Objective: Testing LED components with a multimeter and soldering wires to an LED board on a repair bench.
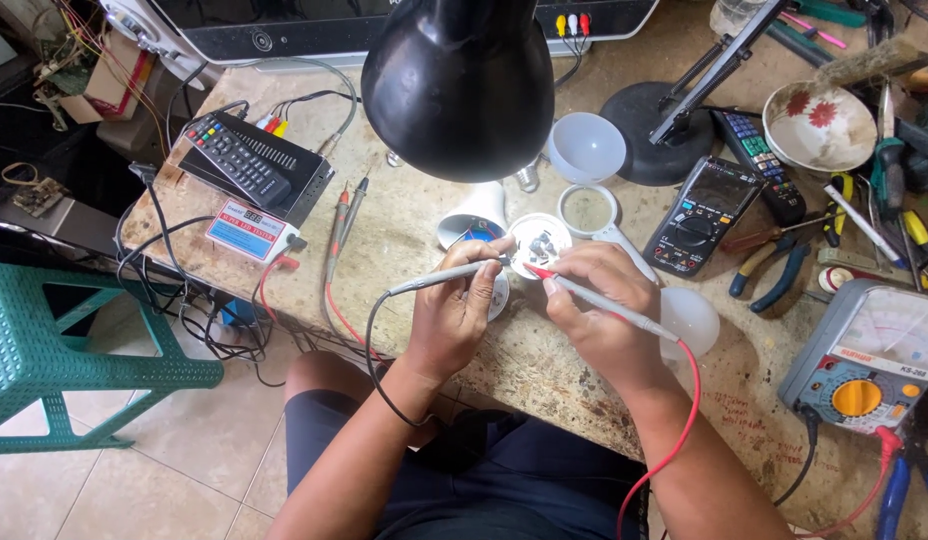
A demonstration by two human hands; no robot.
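Note:
My left hand (pixel 454 310) grips a grey test probe (pixel 439 279) with a black lead. A second probe (pixel 609 308), trailing a red lead, is held in my right hand (pixel 599 320). Both tips meet on a round white LED board (pixel 540 243) lying on the worn wooden bench (pixel 404 230). Just behind the board sits a white bulb housing (pixel 472 215), lying on its side. A white bulb dome (pixel 690 318) rests to the right of my right hand.
A black lamp shade (pixel 459 85) hangs over the bench. An analog meter (pixel 869 355) sits at right, a digital multimeter (pixel 702 215), a magnifier (pixel 589 210), pliers and a bowl (pixel 819 125) behind. A set-top box with remote (pixel 249 165) lies left, a green stool (pixel 59 350) beside.

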